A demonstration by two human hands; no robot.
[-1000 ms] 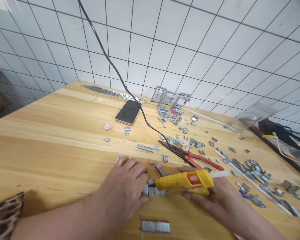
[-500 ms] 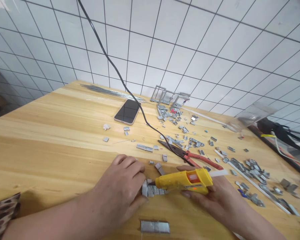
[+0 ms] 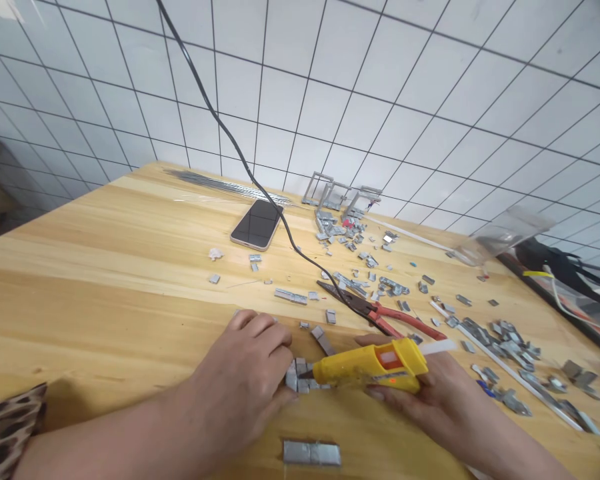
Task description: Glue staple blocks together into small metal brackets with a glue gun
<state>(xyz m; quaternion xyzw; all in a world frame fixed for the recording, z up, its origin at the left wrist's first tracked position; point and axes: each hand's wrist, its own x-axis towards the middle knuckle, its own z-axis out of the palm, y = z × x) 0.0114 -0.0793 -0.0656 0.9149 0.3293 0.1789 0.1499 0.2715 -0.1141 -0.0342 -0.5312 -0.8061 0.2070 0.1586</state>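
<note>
My right hand is wrapped round a yellow glue gun with a white glue stick poking out of its back. The gun's dark nozzle points left and meets, or hovers just over, a row of small silvery metal pieces. At the left end of that row, my left hand has its fingers curled with the thumb below, pinching the end of the row; its fingertips are partly hidden. Nearer to me lies a separate flat silvery strip. Just beyond the gun a grey metal piece lies at a slant.
Red-handled pliers lie beyond the gun, with a black cable running across them. Farther back are a phone, thin metal rods and small metal frames. Scattered metal bits cover the right side.
The glue gun's nozzle has moved very slightly down along the metal row. My left hand keeps its grip at the row's end. The whole view has shifted a little.
</note>
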